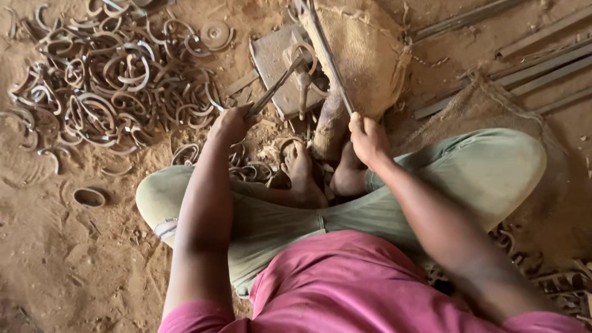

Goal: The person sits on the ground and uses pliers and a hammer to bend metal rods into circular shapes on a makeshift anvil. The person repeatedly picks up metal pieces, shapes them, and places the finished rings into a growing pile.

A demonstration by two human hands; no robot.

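Note:
I sit cross-legged on a dirt floor. My left hand (231,123) grips the handles of metal tongs (274,89), whose jaws hold a curved metal ring (303,57) over a flat metal block (277,71). In my right hand (367,139) is a long metal bar (327,55) that runs up and away over the block. My bare feet (320,176) rest just below the block, beside a short wooden stump (330,123).
A large heap of curved metal pieces (111,74) covers the ground at upper left, with more near my feet and at lower right (555,277). Burlap sacking (370,49) lies behind the block. Long metal rods (524,68) lie at upper right.

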